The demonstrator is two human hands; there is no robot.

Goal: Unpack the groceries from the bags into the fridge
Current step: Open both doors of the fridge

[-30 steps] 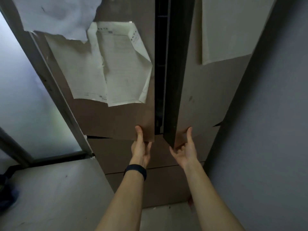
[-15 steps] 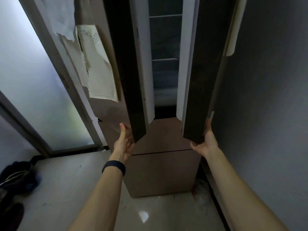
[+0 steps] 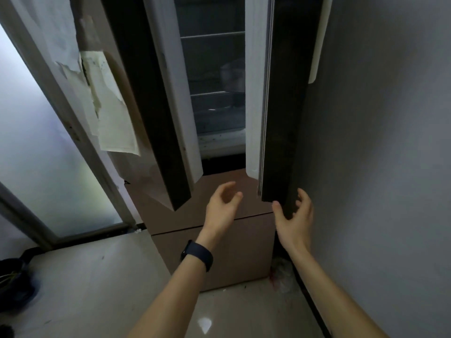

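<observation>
- The fridge (image 3: 244, 252) stands straight ahead, and both of its upper doors now hang open. A second ago they were almost shut, with only a dark slit between them.
- The left door (image 3: 146, 106) has swung well out from the fridge. The papers (image 3: 114, 123) stuck to its front have turned sideways with it.
- The left hand (image 3: 223, 203) has let go of that door. It floats in front of the fridge, below the gap between the doors, with its fingers loosely spread and nothing in them.
- The right hand (image 3: 295, 215) has stayed at the bottom corner of the right door (image 3: 283, 106). Its thumb is on one side of the corner and its fingers on the other, all slack. I cannot tell whether it touches the door.
- The shelves (image 3: 214, 93) inside the fridge now show through the gap. They are dim, with some vague shape sitting on one of them.
- No bags or groceries can be made out for certain. A dark heap (image 3: 14, 276) lies on the floor (image 3: 97, 289) well to the left of the fridge, too murky to name.
- The opening looks done, so the way in is clear. I'd judge that fetching the first bag comes next, and nothing has been put away yet.
</observation>
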